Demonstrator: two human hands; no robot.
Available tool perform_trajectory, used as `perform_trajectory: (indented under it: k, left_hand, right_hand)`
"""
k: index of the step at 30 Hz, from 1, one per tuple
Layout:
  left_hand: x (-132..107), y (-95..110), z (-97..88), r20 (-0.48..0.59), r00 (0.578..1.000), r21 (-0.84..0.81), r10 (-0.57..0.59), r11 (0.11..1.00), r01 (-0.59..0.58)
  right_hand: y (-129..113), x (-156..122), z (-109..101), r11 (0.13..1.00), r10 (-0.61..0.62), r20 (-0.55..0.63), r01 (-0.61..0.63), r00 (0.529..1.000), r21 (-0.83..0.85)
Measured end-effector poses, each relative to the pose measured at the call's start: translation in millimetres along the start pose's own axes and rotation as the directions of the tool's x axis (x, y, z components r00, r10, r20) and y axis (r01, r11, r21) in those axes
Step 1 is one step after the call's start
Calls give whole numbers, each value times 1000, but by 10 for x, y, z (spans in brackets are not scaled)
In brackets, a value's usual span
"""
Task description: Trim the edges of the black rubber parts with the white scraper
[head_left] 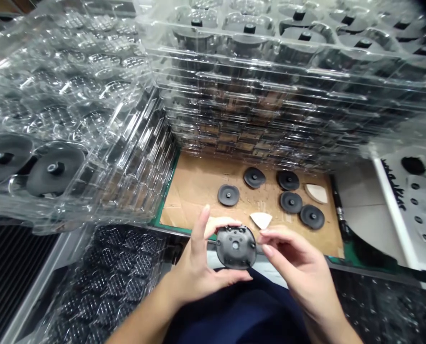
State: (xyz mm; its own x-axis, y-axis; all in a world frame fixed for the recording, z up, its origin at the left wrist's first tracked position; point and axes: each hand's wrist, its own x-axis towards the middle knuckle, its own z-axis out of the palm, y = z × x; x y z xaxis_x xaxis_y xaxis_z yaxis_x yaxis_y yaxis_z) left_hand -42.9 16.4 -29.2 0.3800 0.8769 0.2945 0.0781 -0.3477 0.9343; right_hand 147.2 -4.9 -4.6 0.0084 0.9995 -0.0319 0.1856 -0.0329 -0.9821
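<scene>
My left hand [202,263] grips a rounded black plastic cover [235,253] by its edges, thumb below and fingers above. The side turned up has a small centre hole and several little posts round the rim. Close to the cover's right edge, my right hand [299,263] has thumb and index finger pinched together; what lies between the fingertips, if anything, is too small to make out. Just beyond the hands, a white wedge-shaped piece [261,220] lies on the cardboard [194,186]. A black disc with a central stub [228,195] rests behind the cover.
Several more black discs [290,202] and another white wedge [316,193] lie on the cardboard. Tall stacks of clear plastic trays [256,95] rise behind it and at the left [126,124], some holding black parts. A white bin [395,210] stands at the right.
</scene>
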Motion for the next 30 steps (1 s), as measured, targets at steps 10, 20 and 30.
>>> perform_trajectory:
  k: [10,20,30]
  left_hand:
    - [-6,101,-22,172,949,-194,-263,936,295]
    - [9,140,26,354,858,-362,-373,791,493]
    - [52,120,167,252,926,-316,-282,881,354]
  right_hand:
    - [-274,182,-49,877,237,469,-395,851,274]
    - [-199,111,-86,763,222,555,-497,802,412]
    - [-46,-209,-297,868,278,268,-361,923,343]
